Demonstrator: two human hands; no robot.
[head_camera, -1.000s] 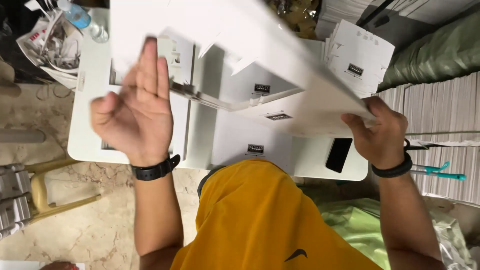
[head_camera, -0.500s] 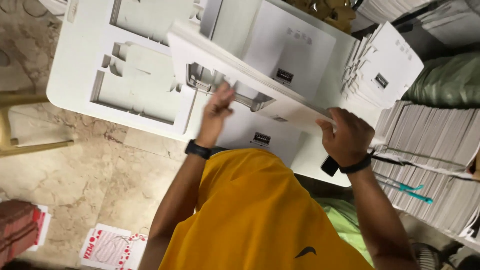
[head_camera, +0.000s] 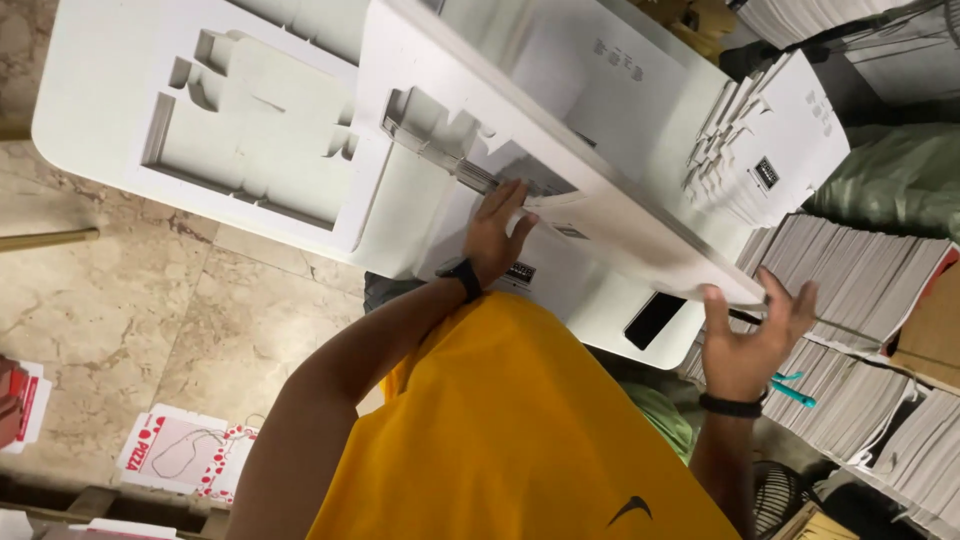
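Note:
A large white die-cut cardboard sheet (head_camera: 600, 120) hangs tilted above the white table (head_camera: 100, 110). My left hand (head_camera: 497, 235), a black band on its wrist, reaches up to the sheet's lower edge near a cut-out, fingers on the card. My right hand (head_camera: 752, 335), also with a black wristband, is at the sheet's near right corner, fingers spread and palm up against the edge. Another flat white cut-out blank (head_camera: 260, 140) lies on the table to the left. My yellow shirt fills the bottom of the view.
A black phone (head_camera: 655, 320) lies at the table's near edge. A fanned stack of white blanks (head_camera: 770, 160) sits at the table's right end. Tall stacks of flat card (head_camera: 870, 280) and a green sack (head_camera: 900, 180) stand at the right. A printed box flat (head_camera: 175, 450) lies on the tiled floor.
The view has swung closer. My right hand has loosened from a closed grip on the sheet's corner to spread fingers. My left hand has stayed at the sheet's lower edge.

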